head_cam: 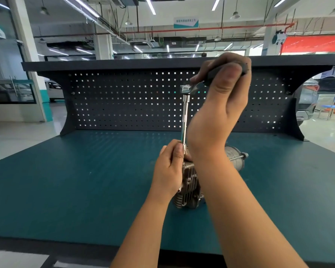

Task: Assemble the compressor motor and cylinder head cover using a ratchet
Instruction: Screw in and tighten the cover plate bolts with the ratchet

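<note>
Teal matting is covering the workbench [85, 180] I am watching through the head camera, and the grey metal compressor [189, 198] is lying on it near the middle. Its finned cover [190, 176] is facing me, and its round motor end [234, 157] is poking out on the compressor's far right, behind the right wrist.

Straight above the compressor a slim steel extension bar [185, 117] is standing upright. The left hand [169, 169] is pinching the bar's lower end between thumb and fingers, right at the compressor's top edge, so I cannot tell how the tip is seated.

High above the compressor the right hand [220, 93] is wrapping its fingers around the dark handle of the ratchet [188, 88], whose shiny head is sitting on the bar's top. Behind the compressor a dark pegboard [124, 101] is rising.
</note>
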A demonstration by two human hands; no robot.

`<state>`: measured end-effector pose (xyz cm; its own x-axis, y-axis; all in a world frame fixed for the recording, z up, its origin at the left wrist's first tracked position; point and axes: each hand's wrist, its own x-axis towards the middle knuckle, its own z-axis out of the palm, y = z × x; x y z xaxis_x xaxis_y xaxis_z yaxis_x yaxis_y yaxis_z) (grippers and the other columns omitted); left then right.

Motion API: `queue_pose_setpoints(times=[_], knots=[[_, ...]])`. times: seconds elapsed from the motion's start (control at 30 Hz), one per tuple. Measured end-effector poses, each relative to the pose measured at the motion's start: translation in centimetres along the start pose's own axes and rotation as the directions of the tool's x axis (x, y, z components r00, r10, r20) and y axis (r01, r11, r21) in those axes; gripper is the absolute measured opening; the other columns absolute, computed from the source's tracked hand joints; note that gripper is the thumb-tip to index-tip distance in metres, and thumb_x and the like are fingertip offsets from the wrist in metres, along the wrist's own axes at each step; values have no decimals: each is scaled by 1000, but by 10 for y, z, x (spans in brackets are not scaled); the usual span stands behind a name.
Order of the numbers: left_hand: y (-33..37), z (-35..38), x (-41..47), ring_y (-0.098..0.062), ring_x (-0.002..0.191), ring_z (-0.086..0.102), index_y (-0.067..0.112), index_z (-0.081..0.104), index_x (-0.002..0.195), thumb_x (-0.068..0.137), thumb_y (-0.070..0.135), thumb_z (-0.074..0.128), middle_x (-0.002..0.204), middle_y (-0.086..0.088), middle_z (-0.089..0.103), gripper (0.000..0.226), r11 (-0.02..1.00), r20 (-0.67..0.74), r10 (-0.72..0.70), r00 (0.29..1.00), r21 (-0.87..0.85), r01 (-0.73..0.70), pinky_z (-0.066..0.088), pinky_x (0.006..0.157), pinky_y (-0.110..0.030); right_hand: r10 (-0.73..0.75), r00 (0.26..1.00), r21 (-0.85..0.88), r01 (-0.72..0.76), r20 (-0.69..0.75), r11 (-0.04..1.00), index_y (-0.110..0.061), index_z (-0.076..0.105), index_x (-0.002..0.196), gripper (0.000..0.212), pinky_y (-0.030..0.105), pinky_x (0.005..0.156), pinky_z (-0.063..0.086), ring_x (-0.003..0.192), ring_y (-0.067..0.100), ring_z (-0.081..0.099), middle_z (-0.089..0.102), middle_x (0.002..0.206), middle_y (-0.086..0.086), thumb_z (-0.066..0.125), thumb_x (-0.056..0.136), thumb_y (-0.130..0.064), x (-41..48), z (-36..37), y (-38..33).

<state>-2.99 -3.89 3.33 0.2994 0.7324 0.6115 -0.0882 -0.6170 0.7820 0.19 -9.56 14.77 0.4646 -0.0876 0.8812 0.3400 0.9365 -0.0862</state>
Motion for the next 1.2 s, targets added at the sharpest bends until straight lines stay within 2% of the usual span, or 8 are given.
queue_pose_setpoints(times=[0.1, 0.23, 0.43, 0.67, 0.97, 1.07, 1.13, 1.2], knots=[[4, -2, 1, -13, 74, 50, 16, 52, 81, 93, 44, 30, 61, 25, 60, 38, 999, 35, 47, 998, -12, -47, 40, 74, -31, 103, 995, 104, -103, 4, 989, -12, 43, 88, 24, 32, 65, 42, 64, 26, 46, 47, 79, 10, 23, 99, -19, 8, -14, 11], [1, -2, 6, -16, 83, 62, 20, 49, 73, 88, 50, 30, 66, 12, 68, 39, 997, 24, 32, 999, -69, -30, 44, 85, -32, 324, 946, 297, -312, 11, 902, -7, 44, 87, 42, 33, 71, 45, 67, 24, 51, 49, 75, 11, 13, 100, -33, 24, -33, 27], [-5, -1, 9, -20, 89, 63, 37, 50, 71, 92, 57, 28, 67, 14, 68, 37, 998, -7, 45, 999, -32, -45, 45, 85, -34, 587, 808, 614, -486, 46, 622, -4, 50, 79, 62, 32, 68, 48, 65, 25, 51, 52, 68, 12, 16, 100, -51, 37, -53, 52], [-6, 0, 11, -22, 93, 61, 42, 51, 70, 93, 49, 28, 69, 17, 68, 33, 999, -8, 50, 999, -19, -50, 44, 88, -37, 750, 658, 794, -491, 68, 358, -8, 44, 75, 60, 35, 72, 48, 56, 22, 46, 48, 61, 8, 18, 99, -57, 41, -59, 70], [-9, -1, 10, -30, 97, 61, 35, 55, 71, 90, 53, 31, 73, 2, 71, 36, 995, -24, -10, 1000, -98, 8, 44, 93, -50, 453, 891, 623, -366, 19, 692, -7, 41, 81, 56, 35, 66, 45, 61, 23, 46, 45, 65, 9, 7, 100, -48, 30, -41, 42], [-6, -2, 9, -33, 97, 61, 32, 56, 69, 90, 53, 31, 68, 9, 68, 38, 993, -22, -23, 1000, -115, 20, 44, 92, -54, 294, 956, 497, -250, -12, 831, -8, 42, 84, 47, 35, 65, 44, 61, 23, 48, 47, 65, 7, 9, 99, -38, 20, -35, 30], [-4, -2, 9, -28, 87, 58, 29, 55, 69, 94, 53, 30, 63, 17, 64, 43, 994, -22, -18, 1000, -108, 16, 46, 85, -50, 136, 991, 361, -126, -3, 924, -10, 42, 88, 39, 37, 65, 43, 63, 22, 49, 49, 69, 5, 18, 100, -38, 12, -29, 22], [-2, -1, 7, -13, 73, 49, 28, 56, 70, 94, 49, 31, 56, 22, 58, 41, 997, -15, -20, 1000, -80, 19, 41, 74, -36, -41, 996, 205, 24, 77, 978, -13, 42, 92, 32, 38, 63, 42, 65, 24, 48, 49, 79, 6, 30, 96, -43, 4, -23, 16]])
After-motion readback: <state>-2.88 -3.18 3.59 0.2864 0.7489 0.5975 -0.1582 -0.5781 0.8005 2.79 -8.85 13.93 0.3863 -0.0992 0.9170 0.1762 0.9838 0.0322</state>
